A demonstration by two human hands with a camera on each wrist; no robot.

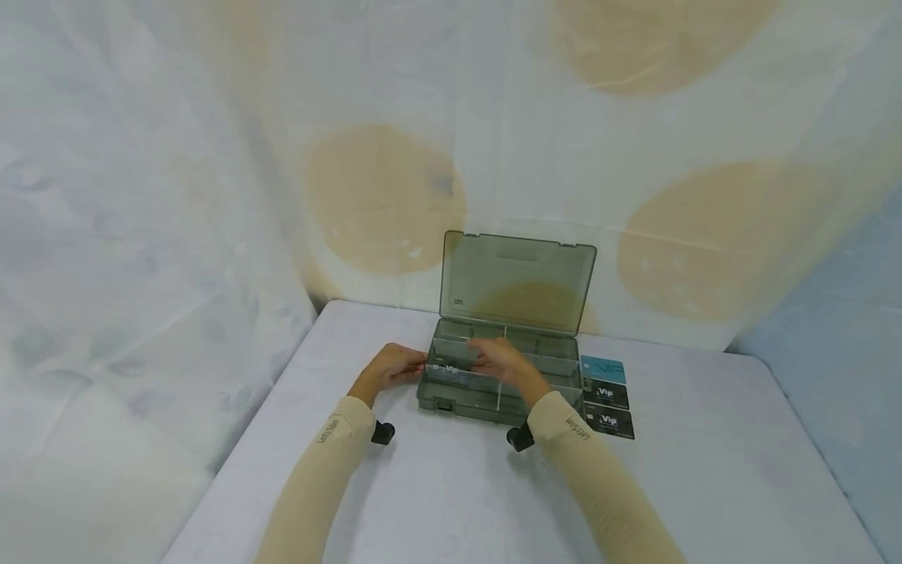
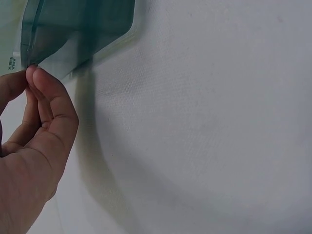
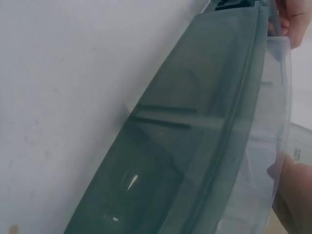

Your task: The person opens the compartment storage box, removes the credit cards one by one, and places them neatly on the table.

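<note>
Smoky plastic organizer box (image 1: 493, 376), lid open

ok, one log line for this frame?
left hand: pinches card | right hand: holds card over open box | three cards right of box

Place: a staged recording set, not a lived-in room.
Backdrop: draped sheeting (image 1: 211, 157) with tan circles covers every wall.
Surface: cloth-covered table (image 1: 705, 486) in the corner.

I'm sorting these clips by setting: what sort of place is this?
Probably a makeshift recording corner, not a lived-in room: a draped patterned sheet serves as backdrop, a cloth-covered table stands before it, and only an open compartment box and VIP cards are laid out.
</note>
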